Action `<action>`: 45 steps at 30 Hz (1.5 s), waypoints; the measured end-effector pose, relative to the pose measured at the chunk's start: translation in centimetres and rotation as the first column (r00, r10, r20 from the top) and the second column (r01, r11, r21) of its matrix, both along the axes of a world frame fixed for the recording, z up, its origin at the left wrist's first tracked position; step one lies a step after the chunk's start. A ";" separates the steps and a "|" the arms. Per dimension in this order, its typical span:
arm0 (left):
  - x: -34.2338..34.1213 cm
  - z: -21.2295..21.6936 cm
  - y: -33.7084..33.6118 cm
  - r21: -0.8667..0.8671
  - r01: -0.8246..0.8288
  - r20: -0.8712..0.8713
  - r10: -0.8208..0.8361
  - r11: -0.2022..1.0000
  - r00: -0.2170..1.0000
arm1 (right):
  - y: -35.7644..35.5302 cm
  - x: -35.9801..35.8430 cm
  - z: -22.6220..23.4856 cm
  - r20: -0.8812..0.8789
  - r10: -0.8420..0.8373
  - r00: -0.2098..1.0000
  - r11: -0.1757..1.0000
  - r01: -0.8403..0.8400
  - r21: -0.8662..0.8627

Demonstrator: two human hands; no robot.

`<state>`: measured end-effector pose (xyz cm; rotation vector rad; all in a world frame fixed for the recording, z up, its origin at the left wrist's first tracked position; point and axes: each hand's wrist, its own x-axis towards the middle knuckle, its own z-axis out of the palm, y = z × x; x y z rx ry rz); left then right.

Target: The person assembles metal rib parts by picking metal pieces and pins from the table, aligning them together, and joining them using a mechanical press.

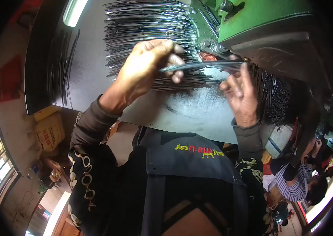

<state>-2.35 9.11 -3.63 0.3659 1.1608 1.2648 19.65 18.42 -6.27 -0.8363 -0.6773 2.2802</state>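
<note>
A small bundle of thin, dark metal strips [202, 66] arcs between my two hands above the table. My left hand [142, 65] is closed around the left end of the bundle, with the other fingers curled loosely. At the right end, the thumb of my right hand [241, 96] presses against the strips, and its lower fingers are half curled. Some fingertips there are blurred behind the strips. Below and beyond my left hand lies a wide layer of similar strips [142, 27], stacked side by side on the metal table [198, 106].
A green machine [265, 19] with bolts overhangs the table at the far right. More dark strips [62, 67] lie at the table's left side, and another heap [278, 98] sits under the machine. At the lower right another person in a striped top [292, 183] is bent over.
</note>
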 end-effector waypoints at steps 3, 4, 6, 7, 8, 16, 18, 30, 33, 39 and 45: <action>1.7 -1.7 0.3 0.043 -0.186 0.267 0.168 0.982 0.949 | 1.8 1.0 -0.3 -0.070 -0.095 0.993 0.995 0.097 0.033; 2.8 -1.0 0.9 0.082 -0.174 0.303 0.141 0.981 0.942 | 2.2 1.3 -0.7 -0.116 -0.068 0.991 0.994 0.078 0.076; 4.2 -1.1 2.0 0.165 -0.225 0.367 0.152 0.960 0.917 | 2.6 1.2 -1.0 -0.151 -0.109 0.982 0.990 0.120 0.070; 4.3 -1.7 2.3 0.167 -0.228 0.365 0.155 0.959 0.918 | 2.7 1.1 -1.1 -0.188 -0.147 0.971 0.985 0.161 0.060; 4.4 -2.1 2.5 0.179 -0.301 0.413 0.206 0.937 0.887 | 2.6 0.9 -1.4 -0.215 -0.123 0.969 0.987 0.142 0.073; 5.3 -2.6 3.1 0.193 -0.425 0.420 0.317 0.884 0.850 | 2.3 0.6 -1.5 -0.152 -0.102 0.983 0.972 0.131 0.196; 5.2 -3.0 3.2 0.201 -0.419 0.399 0.317 0.885 0.860 | 1.7 0.1 -1.3 -0.095 -0.173 0.980 0.940 0.193 0.282; 6.6 -3.0 3.0 0.165 -0.497 0.350 0.421 0.852 0.837 | 0.7 -0.7 -1.4 -0.078 -0.270 0.960 0.929 0.281 0.240; 6.9 -3.2 3.3 0.184 -0.527 0.314 0.458 0.830 0.832 | 1.3 -0.1 -1.6 -0.083 -0.225 0.971 0.953 0.237 0.187; 5.1 -2.6 3.7 0.206 -0.379 0.233 0.331 0.902 0.914 | 1.0 1.1 -1.8 -0.048 -0.115 0.992 0.986 0.120 0.112; 3.0 -2.7 3.8 0.246 -0.285 0.237 0.228 0.927 0.945 | 1.3 5.2 0.8 0.248 0.190 0.950 0.912 -0.264 0.315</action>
